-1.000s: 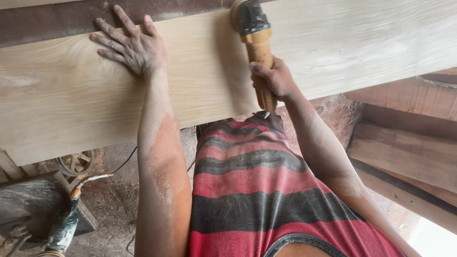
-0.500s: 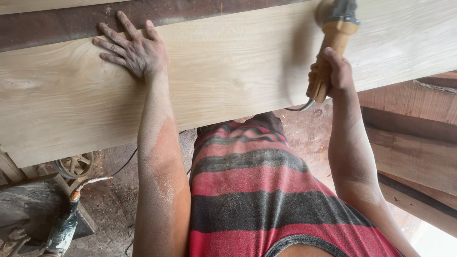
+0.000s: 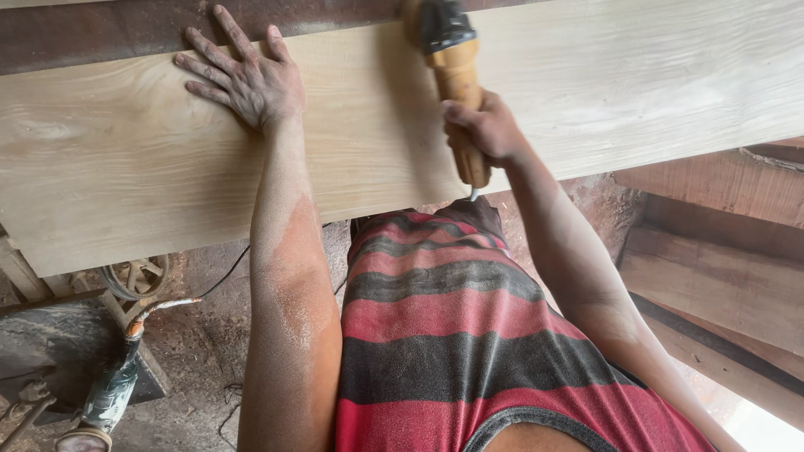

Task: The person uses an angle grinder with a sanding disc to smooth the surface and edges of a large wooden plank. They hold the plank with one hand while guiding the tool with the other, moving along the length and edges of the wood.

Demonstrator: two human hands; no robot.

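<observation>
Big pale plank (image 3: 636, 92) fills the top of view, 9 to 3 o'clock. Left hand (image 3: 247, 79) lies flat, fingers spread, at 11. Right hand (image 3: 484, 130) fist-tight round the sander (image 3: 452, 71) at 12, head on the wood.

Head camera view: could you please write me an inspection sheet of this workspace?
Surface: long pale wooden plank, dusty, grain visible.
Job's things: dust-coated yellow handheld power sander, head pressed on the plank.
Clutter: rusty metal wheel and a dusty tool on the floor.
Hands: left hand flat on the plank; right hand grips the sander's handle.
Cables: thin dark cable under the plank.
Surroundings: stacked brown timber boards on the right.
</observation>
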